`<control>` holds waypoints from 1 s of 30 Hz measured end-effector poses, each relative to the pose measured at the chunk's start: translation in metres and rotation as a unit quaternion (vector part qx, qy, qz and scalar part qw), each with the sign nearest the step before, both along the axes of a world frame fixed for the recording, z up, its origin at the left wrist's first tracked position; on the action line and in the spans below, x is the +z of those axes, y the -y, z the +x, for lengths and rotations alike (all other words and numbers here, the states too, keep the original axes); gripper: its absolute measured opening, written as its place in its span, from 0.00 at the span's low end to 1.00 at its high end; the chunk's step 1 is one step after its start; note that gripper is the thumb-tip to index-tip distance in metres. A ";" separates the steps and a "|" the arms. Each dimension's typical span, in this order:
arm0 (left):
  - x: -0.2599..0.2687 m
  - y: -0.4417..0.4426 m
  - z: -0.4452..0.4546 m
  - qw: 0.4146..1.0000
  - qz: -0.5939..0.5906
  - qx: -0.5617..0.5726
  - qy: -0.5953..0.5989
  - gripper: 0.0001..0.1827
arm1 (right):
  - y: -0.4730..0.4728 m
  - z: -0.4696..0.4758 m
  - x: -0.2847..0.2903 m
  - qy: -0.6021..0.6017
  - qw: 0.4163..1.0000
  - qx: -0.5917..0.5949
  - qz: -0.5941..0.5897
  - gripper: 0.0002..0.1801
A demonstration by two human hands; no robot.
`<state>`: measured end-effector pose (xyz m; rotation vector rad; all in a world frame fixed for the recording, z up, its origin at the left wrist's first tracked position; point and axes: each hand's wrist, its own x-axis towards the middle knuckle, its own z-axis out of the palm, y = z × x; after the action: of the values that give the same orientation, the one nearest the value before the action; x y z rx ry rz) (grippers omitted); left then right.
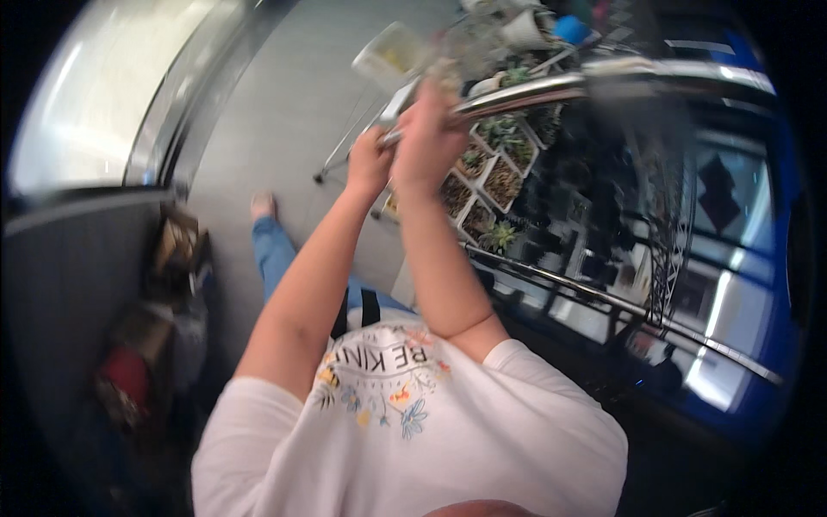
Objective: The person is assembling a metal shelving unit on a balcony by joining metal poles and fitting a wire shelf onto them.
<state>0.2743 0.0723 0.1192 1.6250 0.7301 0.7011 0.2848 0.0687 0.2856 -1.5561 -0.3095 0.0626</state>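
Observation:
My left hand (pixel 369 161) is closed around the near end of a thin silver metal rod (pixel 391 137). Just right of it, my right hand (pixel 426 145) is raised at the end of a shiny metal handrail (pixel 523 92). Motion blurs this hand, and its fingers point away from me. A pale, blurred thing (pixel 446 76) shows at its fingertips; whether the hand grips it or the rail is unclear. Below and right of the hands, potted succulents (pixel 501 236) and soil-filled white planters (pixel 502 181) stand behind the rail.
A white container (pixel 391 55) sits beyond my hands, near a thin-legged stand with a caster (pixel 318 178). A lower metal rail (pixel 568 279) runs along the right. Cardboard boxes (pixel 177 239) lie by the dark panel (pixel 77 271) at left. A blue pot (pixel 571 30) is at the top.

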 end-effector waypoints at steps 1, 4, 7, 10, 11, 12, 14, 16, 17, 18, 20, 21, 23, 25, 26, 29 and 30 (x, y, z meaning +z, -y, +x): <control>0.019 -0.001 -0.004 0.999 -0.043 -0.015 0.003 0.07 | 0.007 0.010 -0.002 -0.021 0.999 0.036 0.028 0.18; 0.018 0.000 -0.006 0.999 -0.043 -0.008 0.010 0.06 | 0.022 0.035 -0.002 -0.079 0.951 0.292 0.061 0.17; 0.017 0.001 -0.008 1.000 -0.008 0.011 0.025 0.07 | 0.029 0.072 0.007 -0.104 0.814 0.572 0.020 0.14; 0.019 -0.002 -0.004 0.999 -0.042 0.001 0.027 0.07 | 0.026 0.068 0.008 -0.086 0.854 0.512 0.030 0.13; 0.020 -0.002 -0.004 0.997 -0.062 -0.007 0.034 0.07 | 0.028 0.056 0.007 -0.084 0.891 0.444 0.033 0.12; 0.020 -0.003 -0.005 0.998 -0.063 -0.004 0.020 0.07 | 0.028 0.045 0.007 -0.080 0.922 0.378 0.035 0.11; 0.014 -0.002 -0.003 0.998 -0.032 0.018 0.045 0.07 | 0.017 0.015 0.001 0.051 0.983 0.174 0.013 0.11; 0.012 0.000 0.000 0.998 -0.016 0.021 0.049 0.08 | -0.001 -0.017 0.002 0.091 0.994 0.006 0.052 0.13; 0.013 0.001 0.000 0.999 -0.025 0.018 0.040 0.09 | -0.003 -0.016 0.003 0.075 0.996 -0.004 0.044 0.13; 0.017 -0.001 -0.002 0.999 -0.034 0.020 0.031 0.09 | -0.005 -0.013 0.003 0.058 0.998 -0.011 0.036 0.14; 0.015 -0.002 -0.003 0.998 -0.054 0.005 0.030 0.10 | -0.009 -0.003 0.003 0.002 0.998 -0.014 0.056 0.15; 0.016 -0.001 -0.002 0.998 -0.044 0.002 0.041 0.10 | -0.004 0.003 0.006 -0.016 0.997 0.032 0.070 0.16; 0.012 -0.001 -0.002 0.998 -0.027 0.019 0.058 0.10 | 0.005 0.018 0.004 -0.060 0.983 0.146 0.094 0.18; 0.010 -0.003 -0.002 0.998 -0.036 0.012 0.053 0.10 | 0.014 0.036 0.005 -0.070 0.938 0.331 0.080 0.19; 0.010 -0.003 -0.002 0.998 -0.034 0.007 0.055 0.10 | 0.019 0.049 0.006 -0.079 0.897 0.426 0.080 0.18; 0.011 -0.002 -0.002 0.997 -0.034 0.015 0.062 0.10 | 0.023 0.068 0.006 -0.084 0.824 0.558 0.056 0.17; 0.011 -0.001 -0.001 0.997 -0.036 0.023 0.065 0.10 | 0.022 0.066 0.009 -0.077 0.826 0.557 0.040 0.17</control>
<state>0.2737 0.0730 0.1304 1.4873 0.6913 0.7969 0.3510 0.0466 0.2945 -1.0873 -1.0450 1.0710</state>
